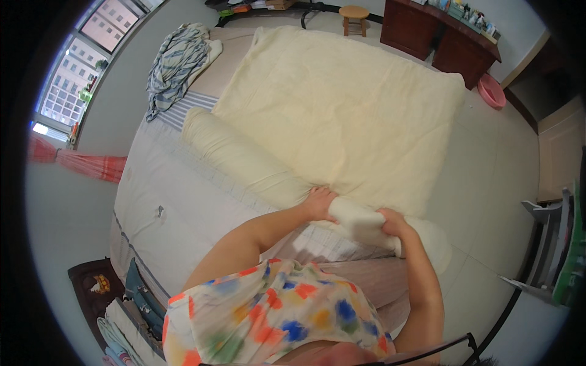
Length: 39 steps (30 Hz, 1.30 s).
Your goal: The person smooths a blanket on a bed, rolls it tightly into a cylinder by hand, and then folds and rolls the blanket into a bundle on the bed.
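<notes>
A cream quilt (pixel 348 105) lies spread over the far part of the bed, and its near side is rolled into a thick roll (pixel 242 155). My left hand (pixel 320 203) grips the roll near its middle, fingers curled over the top. Farther right, my right hand (pixel 393 223) holds the same roll close to its right end. Between the two hands the rolled part looks smooth and somewhat blurred. At the right, a loose end of the quilt (pixel 428 242) hangs over the bed's side. Pale bedsheet (pixel 183 201) shows to the left of the roll.
A crumpled striped blanket (pixel 178 64) lies at the bed's far left. Folded fabrics (pixel 132 320) are stacked by the headboard (pixel 84 279). Beyond the bed stand a wooden stool (pixel 354 18) and a dark red desk (pixel 412 27). A pink basin (pixel 492 91) sits on the tiled floor (pixel 490 169).
</notes>
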Each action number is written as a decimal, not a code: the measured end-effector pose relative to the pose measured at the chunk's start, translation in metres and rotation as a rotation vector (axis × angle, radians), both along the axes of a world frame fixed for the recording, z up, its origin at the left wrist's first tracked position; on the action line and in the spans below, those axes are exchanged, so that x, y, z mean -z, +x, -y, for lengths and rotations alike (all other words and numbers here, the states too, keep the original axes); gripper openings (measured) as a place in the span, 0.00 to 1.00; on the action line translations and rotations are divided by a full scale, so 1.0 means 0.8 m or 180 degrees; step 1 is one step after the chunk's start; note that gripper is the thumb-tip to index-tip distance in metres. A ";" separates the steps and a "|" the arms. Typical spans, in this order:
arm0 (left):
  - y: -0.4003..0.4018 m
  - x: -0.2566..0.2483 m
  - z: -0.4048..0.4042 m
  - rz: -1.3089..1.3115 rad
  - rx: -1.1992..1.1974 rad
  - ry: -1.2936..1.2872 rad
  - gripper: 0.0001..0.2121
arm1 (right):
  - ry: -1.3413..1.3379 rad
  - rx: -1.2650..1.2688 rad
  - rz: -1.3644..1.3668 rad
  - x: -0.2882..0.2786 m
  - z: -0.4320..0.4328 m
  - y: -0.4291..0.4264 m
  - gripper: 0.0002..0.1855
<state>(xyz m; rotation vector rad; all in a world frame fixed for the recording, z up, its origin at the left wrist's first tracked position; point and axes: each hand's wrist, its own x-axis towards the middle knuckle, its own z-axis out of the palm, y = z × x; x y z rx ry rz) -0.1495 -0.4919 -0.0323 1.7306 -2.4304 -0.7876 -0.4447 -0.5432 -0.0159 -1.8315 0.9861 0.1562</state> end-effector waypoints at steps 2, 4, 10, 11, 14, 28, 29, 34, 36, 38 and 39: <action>-0.003 -0.007 0.002 -0.0102 0.0050 -0.0055 0.41 | -0.0624 0.0106 -0.0984 -0.016 -0.010 0.002 0.22; -0.007 -0.009 0.002 -0.0211 0.0126 -0.0258 0.40 | -0.1064 0.0328 -0.1114 -0.029 -0.033 -0.001 0.24; -0.011 -0.017 -0.009 -0.0076 0.0128 -0.0809 0.39 | -0.2087 0.1577 -0.1862 -0.050 -0.127 0.001 0.41; -0.013 -0.020 -0.016 -0.0120 0.0183 -0.0819 0.39 | -0.2104 0.1846 -0.2064 -0.050 -0.142 0.001 0.46; -0.013 -0.026 -0.025 -0.0241 0.0154 -0.1051 0.39 | -0.1782 0.1876 -0.2080 -0.048 -0.177 -0.001 0.48; 0.130 -0.076 -0.130 0.0214 -0.0789 -0.1947 0.43 | -0.1771 0.1440 -0.2761 -0.006 -0.160 -0.024 0.39; 0.142 -0.074 -0.128 0.0371 -0.0900 -0.1891 0.43 | -0.1994 0.1300 -0.2795 0.001 -0.156 -0.030 0.37; 0.154 -0.049 -0.100 0.0519 -0.1080 -0.1627 0.43 | -0.2466 0.1152 -0.2538 -0.006 -0.128 -0.042 0.33; 0.153 -0.044 -0.078 0.0395 -0.1102 -0.1644 0.41 | -0.2389 0.1239 -0.2251 -0.023 -0.109 -0.044 0.23; 0.153 -0.046 -0.055 0.0362 -0.1041 -0.1610 0.40 | -0.2290 0.1295 -0.2253 -0.031 -0.088 -0.043 0.20; 0.154 -0.046 -0.043 0.0332 -0.0987 -0.1593 0.38 | -0.2208 0.1353 -0.2246 -0.033 -0.077 -0.042 0.17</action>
